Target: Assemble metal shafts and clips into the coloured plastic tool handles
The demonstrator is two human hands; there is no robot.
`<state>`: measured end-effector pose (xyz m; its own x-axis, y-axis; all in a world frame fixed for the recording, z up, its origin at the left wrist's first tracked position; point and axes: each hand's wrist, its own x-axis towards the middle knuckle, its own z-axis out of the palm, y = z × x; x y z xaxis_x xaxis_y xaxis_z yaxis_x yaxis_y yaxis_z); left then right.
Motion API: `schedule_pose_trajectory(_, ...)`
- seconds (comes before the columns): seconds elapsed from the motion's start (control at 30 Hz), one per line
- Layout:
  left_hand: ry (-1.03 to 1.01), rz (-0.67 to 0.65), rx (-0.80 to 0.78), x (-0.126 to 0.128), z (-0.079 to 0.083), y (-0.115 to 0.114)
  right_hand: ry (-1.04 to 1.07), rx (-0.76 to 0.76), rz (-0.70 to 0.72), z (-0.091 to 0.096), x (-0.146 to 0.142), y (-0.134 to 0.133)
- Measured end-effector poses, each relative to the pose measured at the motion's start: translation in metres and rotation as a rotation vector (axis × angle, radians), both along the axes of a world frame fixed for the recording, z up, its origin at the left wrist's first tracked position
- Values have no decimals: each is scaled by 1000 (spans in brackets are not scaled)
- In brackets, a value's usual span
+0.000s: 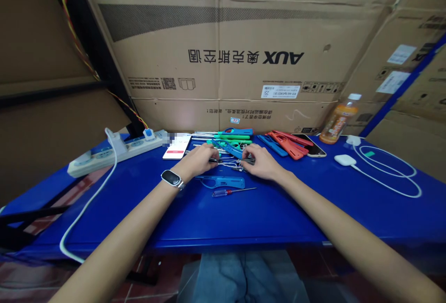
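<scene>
My left hand [201,160], with a watch [171,178] on its wrist, is closed with fingertips pinched on a small black part. Opposite it, my right hand [260,161] pinches another small dark part. Thin white wires [228,162] run between the two hands; their exact ends are hidden by the fingers. Just below lies a blue lighter casing half [223,182], and nearer me a screwdriver [222,193] with a clear purple and red handle. Behind the hands are blue casing pieces [230,148] and several green lighter parts with metal rods [233,138].
Red casings [287,145] and a blue one [273,146] lie at the right, partly over a phone [318,147]. Another phone [177,148] lies left, near a power strip [130,146]. An orange drink bottle [338,121] and white charger [345,159] stand right, before a large carton [223,38].
</scene>
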<state>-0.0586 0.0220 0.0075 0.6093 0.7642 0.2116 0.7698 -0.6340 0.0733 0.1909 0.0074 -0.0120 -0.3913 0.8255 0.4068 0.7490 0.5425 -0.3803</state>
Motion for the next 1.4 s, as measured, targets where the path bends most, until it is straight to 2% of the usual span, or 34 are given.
schedule_pose_trajectory(0.23, 7, -125, 87, 0, -9, -4, -108, 39, 49, 0, 4, -20)
schedule_pose_trajectory(0.47, 46, -94, 128, 1, -10, -9, -93, 43, 64, 0, -2, -26)
schedule_pose_trajectory(0.67, -119, -88, 123, -1, -3, -21, -50, 103, -22, 2, -5, -27)
schedule_pose_trajectory(0.83, -289, -172, 95, -1, 0, -26, -16, 81, -54, -3, 0, -20)
schedule_pose_trajectory(1.03, -312, -206, 104, 1, 4, -31, 4, 93, -1, -4, 1, -14)
schedule_pose_trajectory(1.13, -355, -202, 108, 0, 8, -33, 84, 122, 11, -1, -1, -16)
schedule_pose_trajectory(1.3, -410, -212, 109, -8, 14, -34, 218, 92, 136, 2, -6, -26)
schedule_pose_trajectory(1.4, -441, -202, 32, -16, 15, -35, 220, 71, 189, 2, -11, -34)
